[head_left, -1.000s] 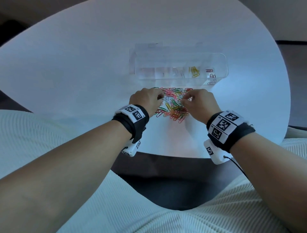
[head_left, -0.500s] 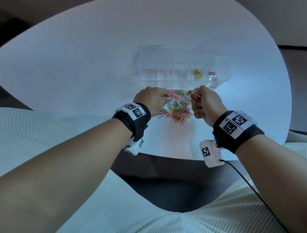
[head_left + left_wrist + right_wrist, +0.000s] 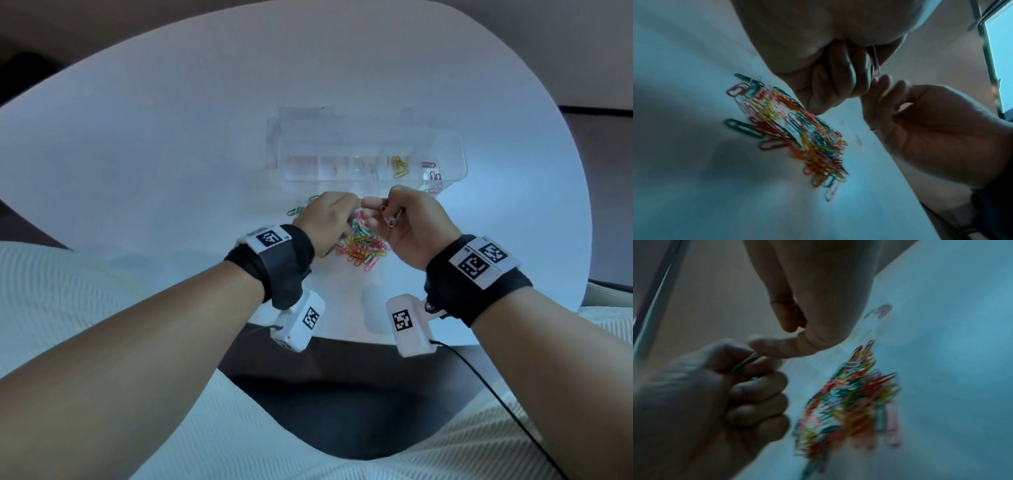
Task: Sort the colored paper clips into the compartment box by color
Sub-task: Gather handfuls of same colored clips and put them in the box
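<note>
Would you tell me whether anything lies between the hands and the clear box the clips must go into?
Nothing visible does. Beyond the left hand and right hand, only bare table separates them from the open box.

You can read no words, brands or numbers here. The black-and-white square code tags on your left wristband (image 3: 270, 238) and right wristband (image 3: 481, 262) carry only patterns; their tiny corner letters blur.

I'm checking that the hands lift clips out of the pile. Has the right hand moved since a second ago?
Yes. The right hand has risen off the clip pile and turned palm-up, now nearer the compartment box, meeting the left hand.
</note>
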{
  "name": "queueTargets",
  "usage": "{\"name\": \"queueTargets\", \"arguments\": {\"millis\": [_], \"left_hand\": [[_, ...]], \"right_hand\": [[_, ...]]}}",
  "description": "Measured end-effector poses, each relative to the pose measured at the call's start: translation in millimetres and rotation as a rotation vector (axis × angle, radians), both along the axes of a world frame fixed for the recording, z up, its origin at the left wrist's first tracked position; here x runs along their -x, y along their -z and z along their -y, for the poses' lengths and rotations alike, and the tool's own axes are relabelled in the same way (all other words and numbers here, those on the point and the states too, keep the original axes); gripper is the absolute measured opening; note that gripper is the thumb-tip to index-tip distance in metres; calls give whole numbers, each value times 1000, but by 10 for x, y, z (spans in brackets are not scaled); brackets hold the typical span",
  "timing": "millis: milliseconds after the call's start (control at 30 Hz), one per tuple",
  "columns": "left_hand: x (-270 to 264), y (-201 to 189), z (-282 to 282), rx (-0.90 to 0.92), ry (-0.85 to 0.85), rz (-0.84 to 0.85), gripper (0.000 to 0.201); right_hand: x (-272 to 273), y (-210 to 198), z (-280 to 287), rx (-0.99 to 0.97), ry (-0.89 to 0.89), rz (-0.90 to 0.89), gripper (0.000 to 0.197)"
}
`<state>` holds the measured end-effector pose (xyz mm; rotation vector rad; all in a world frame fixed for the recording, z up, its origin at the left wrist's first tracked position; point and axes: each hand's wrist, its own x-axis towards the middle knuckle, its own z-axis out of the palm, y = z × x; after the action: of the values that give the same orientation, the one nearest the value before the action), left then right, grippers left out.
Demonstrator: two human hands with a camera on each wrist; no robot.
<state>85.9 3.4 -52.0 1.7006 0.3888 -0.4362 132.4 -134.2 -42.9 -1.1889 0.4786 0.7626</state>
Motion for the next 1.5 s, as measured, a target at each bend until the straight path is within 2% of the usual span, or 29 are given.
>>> {"name": "queueTargets", "arguments": {"millis": [100,267,400,467,600,733,867,967,1033,1167,1333,1500], "left_hand": [[-22,-64,74,129,-10,-24,37],[-191,-222,-126,252,-82,5,32],[-309,-328,-305,281,-191,20,23],[-363,-344,-329,258,-240,23,25],[-468,-313,-269,93,-254,-4,29],[-589,-285,-151,33,-315,-29,26],[-680,-308,-36,122,-373,-88,25],[-706,-319,27,155,-336,-104,34],[-687,-317,41,143,-309,-97,35],[-557,-332,24,227,-284,-77,35],[-470,-340,-55,88,-228,34,36],[-320,-413,-195,-240,-136,232,21]], "right_hand": [[-37,-34,-115,-57,62,-17,24],[-244,-139,-241,149,45,63,22],[-419,-243,-322,180,72,92,8],[-486,-272,-342,163,39,72,15],[-555,-252,-308,142,-38,-5,45],[-554,-286,-216,112,-48,2,60],[-534,-365,-56,196,-29,134,51],[-480,-435,105,233,-57,194,26],[-416,-487,215,230,-145,236,12],[-294,-476,386,316,-323,349,14],[-221,-330,418,385,-425,348,16],[-171,-242,307,498,-584,441,12]]}}
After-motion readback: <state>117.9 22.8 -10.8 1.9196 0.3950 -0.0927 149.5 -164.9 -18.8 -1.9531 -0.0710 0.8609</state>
